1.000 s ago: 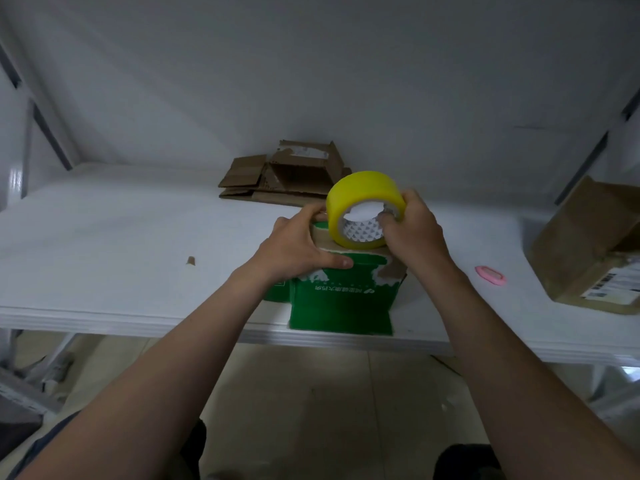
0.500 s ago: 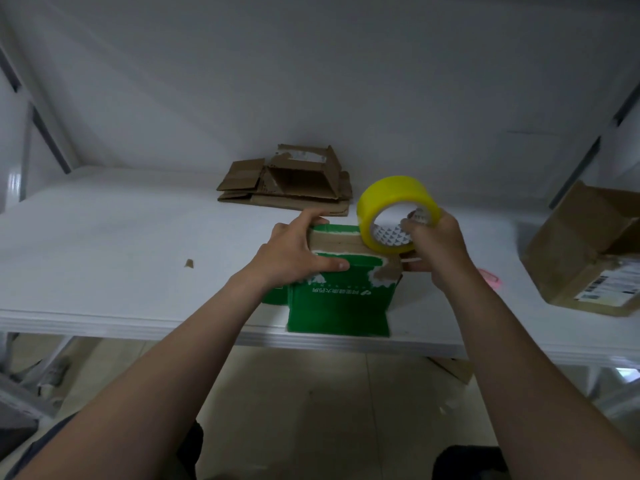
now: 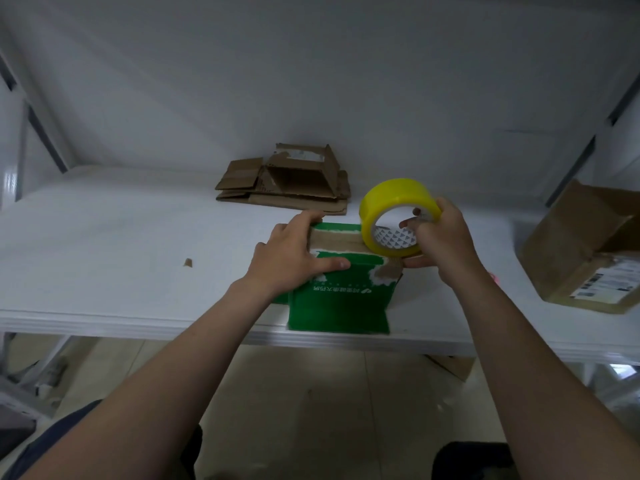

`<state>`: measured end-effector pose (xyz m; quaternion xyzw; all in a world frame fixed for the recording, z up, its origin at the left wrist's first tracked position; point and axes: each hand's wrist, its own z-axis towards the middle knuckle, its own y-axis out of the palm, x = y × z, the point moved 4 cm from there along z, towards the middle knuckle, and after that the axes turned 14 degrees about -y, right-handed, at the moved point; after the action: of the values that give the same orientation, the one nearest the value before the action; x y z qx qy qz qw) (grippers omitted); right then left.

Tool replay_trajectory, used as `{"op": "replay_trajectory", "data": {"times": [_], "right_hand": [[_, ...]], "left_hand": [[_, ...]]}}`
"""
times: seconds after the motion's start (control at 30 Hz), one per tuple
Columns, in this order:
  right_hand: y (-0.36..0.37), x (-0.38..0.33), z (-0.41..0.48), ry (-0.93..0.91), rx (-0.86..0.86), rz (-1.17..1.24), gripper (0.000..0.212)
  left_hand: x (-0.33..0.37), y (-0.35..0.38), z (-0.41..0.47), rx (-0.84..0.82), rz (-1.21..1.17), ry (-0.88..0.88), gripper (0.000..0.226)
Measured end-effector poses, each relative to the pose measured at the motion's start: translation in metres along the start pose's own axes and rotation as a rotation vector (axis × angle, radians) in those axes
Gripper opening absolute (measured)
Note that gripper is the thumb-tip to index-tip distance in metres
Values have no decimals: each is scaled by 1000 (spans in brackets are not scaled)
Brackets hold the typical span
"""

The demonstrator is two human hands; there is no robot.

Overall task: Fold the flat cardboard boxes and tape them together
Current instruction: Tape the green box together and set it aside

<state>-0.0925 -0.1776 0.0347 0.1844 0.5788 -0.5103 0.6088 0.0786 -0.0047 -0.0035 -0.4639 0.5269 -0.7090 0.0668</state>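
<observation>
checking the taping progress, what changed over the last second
The right hand, gripping the yellow tape roll, carried it rightward from the middle of the top of the green cardboard box to its right end. The left hand stayed pressed on the box top, and the box did not move.

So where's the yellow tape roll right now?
The yellow tape roll sits right of centre in the head view, gripped by the right hand at the right end of the green box.
</observation>
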Motion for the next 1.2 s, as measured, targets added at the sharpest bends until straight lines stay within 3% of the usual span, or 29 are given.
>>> {"op": "replay_trajectory", "data": {"times": [0.27, 0.47, 0.83, 0.97, 1.2], "right_hand": [[-5, -4, -2, -20, -14, 15, 25], [-2, -2, -2, -44, -19, -24, 22], [8, -10, -4, -248, 54, -329, 21], [17, -13, -3, -237, 66, -326, 23], [58, -27, -8, -289, 25, -245, 22]], "left_hand": [[3, -8, -30, 209, 341, -24, 99], [4, -3, -32, 151, 545, -25, 92], [39, 29, -25, 111, 607, 77, 82], [40, 30, -20, 121, 636, 72, 88], [9, 6, -15, 99, 631, -37, 118]]}}
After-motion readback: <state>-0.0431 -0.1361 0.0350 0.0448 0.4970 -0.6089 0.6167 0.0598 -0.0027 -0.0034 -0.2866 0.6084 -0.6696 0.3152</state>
